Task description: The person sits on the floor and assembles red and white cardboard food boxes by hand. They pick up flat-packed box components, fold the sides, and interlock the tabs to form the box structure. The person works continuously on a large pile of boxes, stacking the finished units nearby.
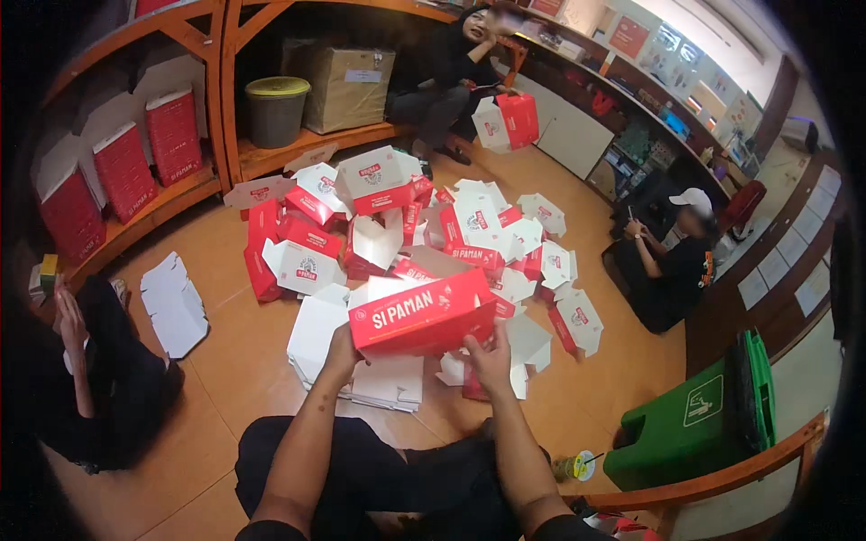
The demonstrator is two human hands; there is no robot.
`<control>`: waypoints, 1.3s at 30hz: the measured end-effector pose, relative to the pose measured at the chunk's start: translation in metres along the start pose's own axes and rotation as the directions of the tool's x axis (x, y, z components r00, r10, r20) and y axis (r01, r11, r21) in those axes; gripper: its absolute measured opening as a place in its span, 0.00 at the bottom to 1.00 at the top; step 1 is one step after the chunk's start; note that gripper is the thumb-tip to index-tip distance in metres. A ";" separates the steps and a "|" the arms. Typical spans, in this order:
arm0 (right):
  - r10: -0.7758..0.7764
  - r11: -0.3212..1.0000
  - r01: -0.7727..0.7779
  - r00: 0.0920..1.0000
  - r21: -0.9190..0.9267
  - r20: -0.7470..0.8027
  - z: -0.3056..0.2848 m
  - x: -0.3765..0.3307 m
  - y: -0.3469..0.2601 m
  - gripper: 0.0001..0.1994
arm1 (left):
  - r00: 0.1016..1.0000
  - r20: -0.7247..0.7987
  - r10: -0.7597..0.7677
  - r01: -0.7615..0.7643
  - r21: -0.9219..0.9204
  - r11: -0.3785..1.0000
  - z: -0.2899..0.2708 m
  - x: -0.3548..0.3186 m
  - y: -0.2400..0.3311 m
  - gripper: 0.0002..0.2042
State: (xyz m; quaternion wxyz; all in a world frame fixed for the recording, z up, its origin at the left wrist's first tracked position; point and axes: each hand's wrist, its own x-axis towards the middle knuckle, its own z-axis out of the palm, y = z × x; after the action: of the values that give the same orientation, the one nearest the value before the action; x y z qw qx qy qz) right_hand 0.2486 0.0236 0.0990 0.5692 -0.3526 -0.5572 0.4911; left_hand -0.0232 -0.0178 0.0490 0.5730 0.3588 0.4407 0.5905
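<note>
Box (424, 316): red, held just over the near edge of the pile, its long lettered side turned up toward the person, perhaps so that this side stays in view.
Left hand (341, 354): grasping the box at its near left corner, likely to steady that end.
Right hand (490, 358): grasping the near right corner; the hold at both ends seems to keep the light card level.
Pile (478, 219): red and white boxes lying at many angles, apparently in no order.
White card (386, 388): stacked flat at the pile's near left side, seemingly for easy reach.
Shelf (223, 95): left of the pile, bearing upright red stacks (171, 140), which look nested to save room.
Bin (663, 424): green, to the near right of the pile, with a white pictogram on it.
Print: bold white lettering (403, 308) along the box; round emblems (307, 269) on white flaps in the pile; similar lettering down the stacks.
</note>
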 end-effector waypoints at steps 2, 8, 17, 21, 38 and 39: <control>0.090 0.995 -0.090 0.996 -0.042 -0.012 -0.009 0.000 -0.007 0.23 | 0.985 -0.072 -0.156 0.146 -0.126 0.981 -0.003 0.003 0.000 0.21; 0.078 0.827 0.002 0.990 -0.562 0.118 -0.003 -0.013 0.001 0.08 | 0.914 -0.090 0.397 -0.301 0.505 0.809 -0.009 0.009 -0.006 0.37; 0.293 0.774 -0.043 0.909 -0.631 0.298 0.004 -0.015 0.019 0.12 | 0.924 0.338 -0.178 0.041 0.375 0.926 0.005 -0.006 0.012 0.14; 0.485 0.673 -0.240 0.857 -0.700 0.172 0.003 -0.010 0.010 0.16 | 0.931 0.351 -0.101 0.018 0.232 0.973 0.003 -0.003 -0.002 0.12; 0.309 0.616 0.092 0.886 -0.783 0.347 0.011 -0.019 0.018 0.20 | 0.866 0.244 0.437 -0.459 0.736 0.498 0.051 -0.030 -0.001 0.18; 0.306 0.632 0.091 0.883 -0.770 0.355 0.009 -0.021 0.018 0.19 | 0.889 0.244 0.388 -0.430 0.737 0.521 0.051 -0.031 0.002 0.18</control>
State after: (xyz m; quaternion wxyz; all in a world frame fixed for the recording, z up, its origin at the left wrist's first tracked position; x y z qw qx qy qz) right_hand 0.2386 0.0071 0.0776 0.1866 -0.4690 -0.8059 0.3093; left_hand 0.0264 -0.0429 0.0716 0.2178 0.6766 0.5394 0.4514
